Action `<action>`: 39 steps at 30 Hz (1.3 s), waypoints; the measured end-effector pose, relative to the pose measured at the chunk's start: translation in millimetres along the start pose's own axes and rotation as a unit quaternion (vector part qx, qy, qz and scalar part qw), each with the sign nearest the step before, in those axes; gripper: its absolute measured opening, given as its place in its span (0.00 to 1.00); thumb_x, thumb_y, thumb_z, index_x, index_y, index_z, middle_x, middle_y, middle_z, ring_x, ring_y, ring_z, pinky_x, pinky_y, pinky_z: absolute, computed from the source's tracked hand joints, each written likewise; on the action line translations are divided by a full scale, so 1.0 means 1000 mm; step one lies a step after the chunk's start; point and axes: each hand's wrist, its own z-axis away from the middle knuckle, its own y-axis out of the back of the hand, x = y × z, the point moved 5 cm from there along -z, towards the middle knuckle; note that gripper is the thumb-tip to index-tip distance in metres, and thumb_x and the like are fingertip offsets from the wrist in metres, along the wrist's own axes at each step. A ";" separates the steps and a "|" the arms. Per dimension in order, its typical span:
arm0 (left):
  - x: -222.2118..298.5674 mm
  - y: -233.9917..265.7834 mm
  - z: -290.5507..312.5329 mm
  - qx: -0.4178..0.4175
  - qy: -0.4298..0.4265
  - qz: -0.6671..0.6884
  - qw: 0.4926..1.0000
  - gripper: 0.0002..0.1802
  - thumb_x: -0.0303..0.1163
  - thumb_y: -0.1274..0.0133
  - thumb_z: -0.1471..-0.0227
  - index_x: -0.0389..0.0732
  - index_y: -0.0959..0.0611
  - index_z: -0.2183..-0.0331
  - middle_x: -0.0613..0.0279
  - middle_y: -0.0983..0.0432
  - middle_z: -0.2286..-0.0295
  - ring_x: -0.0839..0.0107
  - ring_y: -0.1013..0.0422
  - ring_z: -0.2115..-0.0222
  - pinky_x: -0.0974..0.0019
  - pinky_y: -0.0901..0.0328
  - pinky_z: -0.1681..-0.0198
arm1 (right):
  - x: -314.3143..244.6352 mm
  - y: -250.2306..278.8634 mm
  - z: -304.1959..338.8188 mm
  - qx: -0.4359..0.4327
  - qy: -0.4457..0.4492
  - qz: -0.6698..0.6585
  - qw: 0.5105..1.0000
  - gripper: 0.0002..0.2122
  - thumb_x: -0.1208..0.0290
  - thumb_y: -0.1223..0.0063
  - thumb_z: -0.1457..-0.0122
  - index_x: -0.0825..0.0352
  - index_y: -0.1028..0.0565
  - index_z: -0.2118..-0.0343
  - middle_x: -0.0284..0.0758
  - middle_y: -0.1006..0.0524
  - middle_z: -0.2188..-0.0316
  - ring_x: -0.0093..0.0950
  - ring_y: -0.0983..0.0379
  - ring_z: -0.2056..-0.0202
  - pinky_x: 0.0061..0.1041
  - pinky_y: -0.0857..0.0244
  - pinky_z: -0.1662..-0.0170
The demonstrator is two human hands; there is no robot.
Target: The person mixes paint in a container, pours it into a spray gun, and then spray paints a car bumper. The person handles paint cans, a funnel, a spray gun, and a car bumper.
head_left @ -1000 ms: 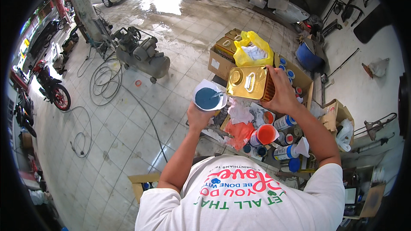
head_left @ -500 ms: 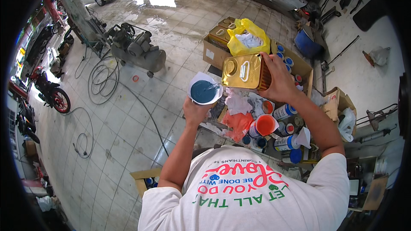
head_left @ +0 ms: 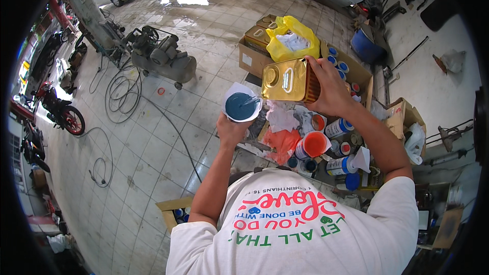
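My left hand [head_left: 232, 131] is wrapped round a cup of blue-grey paint [head_left: 240, 107] with a white paper collar at its rim. To its right, my right hand [head_left: 328, 87] grips the side of a gold rectangular tin [head_left: 291, 82], tipped toward the cup. The tin's top, with a round spout and a white handle, faces up toward me. A thin clear stream runs from near the tin's left edge into the paint. Below the tin are a pink rag [head_left: 281, 117], an orange-red cloth [head_left: 282, 145] and an open can of orange-red paint [head_left: 314, 144].
A yellow plastic bag [head_left: 285, 43] and a carton [head_left: 253, 60] of gold tins stand beyond my hands. Paint cans with blue labels [head_left: 340, 127] crowd the work surface at right. On the tiled floor at left are an air compressor [head_left: 163, 56], coiled hoses and a red motorcycle [head_left: 63, 109].
The tin and cup sit almost where they were, shifted slightly in view. The clear stream shows more plainly now. In the background, a person's legs have moved left.
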 end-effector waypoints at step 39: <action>0.015 -0.007 0.008 0.005 -0.042 -0.033 0.999 0.36 0.38 0.23 0.65 0.40 0.15 0.52 0.60 0.15 0.58 0.70 0.20 0.57 0.63 0.28 0.49 | 0.102 -0.053 0.059 0.030 -0.168 -0.311 0.935 0.59 0.80 0.22 0.63 0.69 0.53 0.28 0.43 0.38 0.35 0.39 0.37 0.35 0.39 0.41 0.32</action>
